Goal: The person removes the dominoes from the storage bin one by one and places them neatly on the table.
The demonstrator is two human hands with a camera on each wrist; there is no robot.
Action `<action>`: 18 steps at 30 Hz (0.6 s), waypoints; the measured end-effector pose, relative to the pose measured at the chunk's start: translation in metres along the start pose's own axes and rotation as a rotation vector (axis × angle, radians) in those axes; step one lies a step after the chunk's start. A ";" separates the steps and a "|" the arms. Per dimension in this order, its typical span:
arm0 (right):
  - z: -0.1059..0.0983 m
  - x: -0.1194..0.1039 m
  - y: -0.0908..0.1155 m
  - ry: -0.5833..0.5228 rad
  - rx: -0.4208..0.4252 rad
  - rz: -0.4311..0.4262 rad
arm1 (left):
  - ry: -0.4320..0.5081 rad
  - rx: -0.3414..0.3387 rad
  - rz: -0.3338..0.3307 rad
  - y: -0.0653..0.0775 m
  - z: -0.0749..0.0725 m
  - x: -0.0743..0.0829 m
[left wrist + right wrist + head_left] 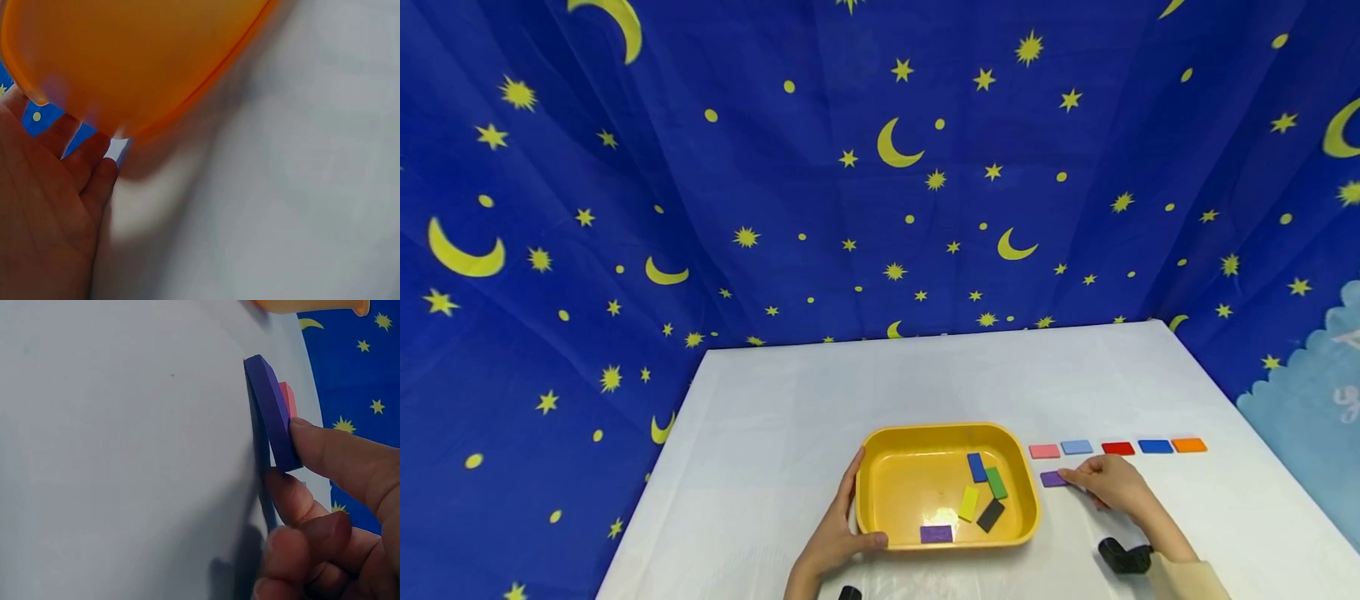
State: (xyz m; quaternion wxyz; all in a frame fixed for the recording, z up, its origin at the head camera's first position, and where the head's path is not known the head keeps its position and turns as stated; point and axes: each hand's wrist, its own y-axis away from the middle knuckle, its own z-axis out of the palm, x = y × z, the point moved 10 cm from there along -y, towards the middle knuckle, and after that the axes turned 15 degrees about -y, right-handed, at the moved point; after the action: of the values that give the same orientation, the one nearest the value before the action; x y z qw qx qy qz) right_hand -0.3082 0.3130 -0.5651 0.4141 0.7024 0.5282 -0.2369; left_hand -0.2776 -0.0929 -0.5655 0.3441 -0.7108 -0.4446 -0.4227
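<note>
Right of the glossy, round-cornered yellow tray (906, 483), the right hand's grip (1112, 483) pinches a flat, rectangular purple block (1052, 479); the left hand's grip (835, 537) clasps the tray's left end.

Bright, even head view; dimmer, greyer wrist views
Glare spots the floor of the yellow rounded-rectangular plastic tray (898, 479), towards its near rim; the left wrist view blurs the tray, soft shadow beside it; in the right wrist view, shadow below the bare right hand (1112, 483) falls well apart from it.
</note>
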 end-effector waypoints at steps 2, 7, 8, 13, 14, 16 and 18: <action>-0.001 0.000 0.000 0.016 0.007 -0.003 | 0.004 -0.005 0.010 -0.001 0.001 0.001; -0.001 0.000 -0.001 0.038 0.016 0.000 | 0.019 -0.005 0.008 0.000 0.000 0.002; -0.001 0.001 -0.001 0.037 0.020 0.006 | 0.018 -0.005 0.007 0.001 0.000 0.002; 0.000 -0.002 0.000 0.046 0.027 -0.006 | 0.008 -0.005 0.000 0.000 0.000 0.001; 0.000 -0.004 0.001 0.056 0.031 -0.012 | 0.005 -0.005 -0.003 0.001 0.000 0.001; 0.000 -0.008 0.003 0.081 0.041 -0.037 | 0.001 -0.007 -0.011 0.001 0.000 -0.001; -0.001 -0.016 0.005 0.113 0.058 -0.077 | 0.001 -0.007 -0.014 0.001 0.000 -0.001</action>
State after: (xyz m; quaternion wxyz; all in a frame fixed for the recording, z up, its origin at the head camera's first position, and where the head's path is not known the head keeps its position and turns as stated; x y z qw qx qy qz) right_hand -0.3086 0.3044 -0.5509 0.3538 0.7055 0.5703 -0.2278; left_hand -0.2767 -0.0930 -0.5663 0.3388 -0.7089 -0.4476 -0.4270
